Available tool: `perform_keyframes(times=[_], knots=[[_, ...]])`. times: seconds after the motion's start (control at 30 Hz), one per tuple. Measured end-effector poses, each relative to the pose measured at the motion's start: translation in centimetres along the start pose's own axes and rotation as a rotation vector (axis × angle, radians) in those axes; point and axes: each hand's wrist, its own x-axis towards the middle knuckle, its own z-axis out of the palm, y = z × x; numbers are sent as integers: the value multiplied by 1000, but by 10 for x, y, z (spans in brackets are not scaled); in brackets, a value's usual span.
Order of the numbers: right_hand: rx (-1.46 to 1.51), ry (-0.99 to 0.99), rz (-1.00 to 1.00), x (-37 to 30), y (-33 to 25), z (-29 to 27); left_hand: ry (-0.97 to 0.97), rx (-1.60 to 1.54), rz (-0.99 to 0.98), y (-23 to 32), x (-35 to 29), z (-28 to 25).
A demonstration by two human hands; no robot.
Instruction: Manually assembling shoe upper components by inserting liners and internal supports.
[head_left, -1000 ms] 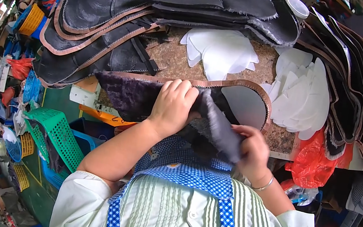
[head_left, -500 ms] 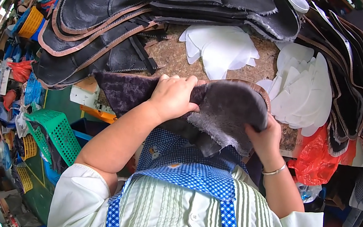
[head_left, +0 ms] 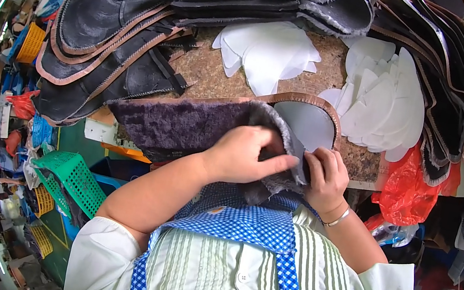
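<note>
In front of me a fleece-lined boot-upper piece (head_left: pixel 186 124) lies at the table's near edge, its dark purple pile facing up. Its right end has brown edging and a smooth grey rounded panel (head_left: pixel 308 126). The fleece flap over that panel is folded back towards me. My left hand (head_left: pixel 251 158) grips this flap, its thumb outside and its fingertips partly hidden in the fold. With bent fingers, my right hand (head_left: pixel 326 180) pinches the flap's edge beside the grey panel.
White cut shapes lie in two piles, one mid-table (head_left: pixel 267 52) and one on the right (head_left: pixel 385 101). Stacked black pieces (head_left: pixel 105 17) line the left and back; more (head_left: pixel 461 80) hang at right. A red plastic bag (head_left: pixel 407 188) hangs off the edge. A green basket (head_left: pixel 70 182) stands lower left.
The fleece flap has been turned back from the right end, baring the grey panel. My left hand has moved right and down onto the flap; the right hand has shifted slightly.
</note>
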Motion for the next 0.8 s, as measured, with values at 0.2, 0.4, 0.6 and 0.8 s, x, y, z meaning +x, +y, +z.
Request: perform_keyframes(times=[0.2, 0.4, 0.6, 0.8], knots=[[22, 27, -46, 3, 3, -1, 171, -444, -216, -1, 10, 41], [574, 0, 257, -6, 12, -12, 128, -705, -272, -16, 4, 45], [368, -40, 365, 11, 6, -7, 151, -702, -231, -10, -2, 45], [313, -141, 332, 20, 7, -9, 144, -653, -168, -10, -8, 47]])
